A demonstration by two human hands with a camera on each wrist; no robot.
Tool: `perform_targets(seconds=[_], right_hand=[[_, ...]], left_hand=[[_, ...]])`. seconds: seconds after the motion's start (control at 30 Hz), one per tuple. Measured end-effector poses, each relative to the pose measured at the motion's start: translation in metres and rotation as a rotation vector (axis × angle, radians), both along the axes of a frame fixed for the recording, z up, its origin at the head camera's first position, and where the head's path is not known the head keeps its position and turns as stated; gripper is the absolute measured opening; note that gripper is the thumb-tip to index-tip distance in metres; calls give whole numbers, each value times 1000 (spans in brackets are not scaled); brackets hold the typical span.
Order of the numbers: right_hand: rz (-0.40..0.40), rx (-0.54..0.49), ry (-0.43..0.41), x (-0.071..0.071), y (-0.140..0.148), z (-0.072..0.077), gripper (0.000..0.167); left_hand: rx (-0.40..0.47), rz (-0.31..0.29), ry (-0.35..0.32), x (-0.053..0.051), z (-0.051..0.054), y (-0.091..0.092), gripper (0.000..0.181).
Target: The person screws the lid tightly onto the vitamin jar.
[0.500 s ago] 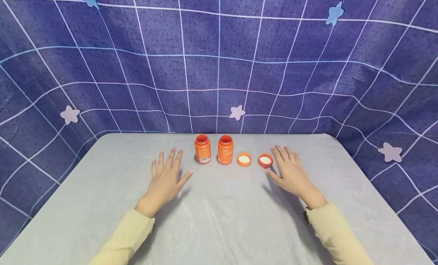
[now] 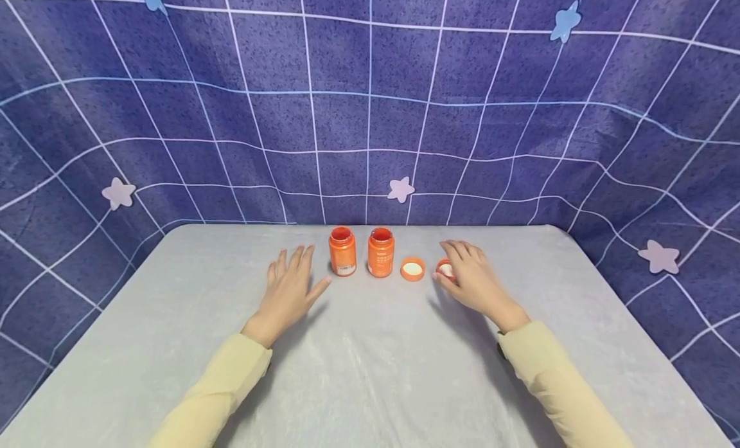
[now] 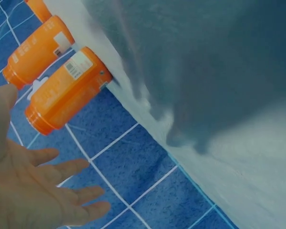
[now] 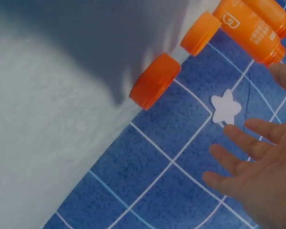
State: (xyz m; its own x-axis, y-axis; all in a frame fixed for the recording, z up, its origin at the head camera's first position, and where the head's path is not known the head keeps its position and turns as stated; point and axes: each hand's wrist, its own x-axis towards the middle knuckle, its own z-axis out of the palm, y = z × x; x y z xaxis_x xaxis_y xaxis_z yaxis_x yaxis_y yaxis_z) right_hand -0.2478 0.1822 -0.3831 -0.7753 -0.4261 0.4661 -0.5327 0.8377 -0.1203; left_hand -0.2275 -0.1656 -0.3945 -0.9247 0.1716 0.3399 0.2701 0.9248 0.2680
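Note:
Two uncapped orange bottles stand upright side by side near the table's far edge, a left bottle (image 2: 343, 252) and a right bottle (image 2: 381, 253). To their right lie two caps with pale insides turned up: a lighter orange cap (image 2: 413, 269) and a redder cap (image 2: 445, 268), partly covered by my right hand. My left hand (image 2: 287, 295) hovers just left of the left bottle, fingers spread, holding nothing. Over the redder cap hangs my right hand (image 2: 475, 281), thumb apart from the fingers. In the right wrist view a gap shows between this hand and the redder cap (image 4: 155, 82).
A grey cloth covers the table (image 2: 370, 371). Behind and at both sides hangs a blue curtain (image 2: 341, 126) with pale grid lines and stars, such as the pale star (image 2: 401, 189) behind the bottles.
My right hand has moved left, over the redder cap, and now hides part of it. My left hand has shifted slightly right, closer to the left bottle. Bottles and caps stay put.

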Motion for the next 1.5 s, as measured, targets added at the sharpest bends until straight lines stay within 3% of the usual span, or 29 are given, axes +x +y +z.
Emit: perform_targets(seconds=[0.27,0.9,1.17,1.5], right_hand=[[7,49,-18,-13,-11,-4,60],[1,135,-190,-41,-37,-17,63],[-25,182,-267,-47,-41,-22,64],[-16,189,-286,-48,-45,-25,54]], left_hand=[[46,-6,-24,-12,0,6,73],[77,13,-86,-43,-1,22,75],[123,33,-163,-50,1,29,73],[162,20,-171,-57,-4,31,60]])
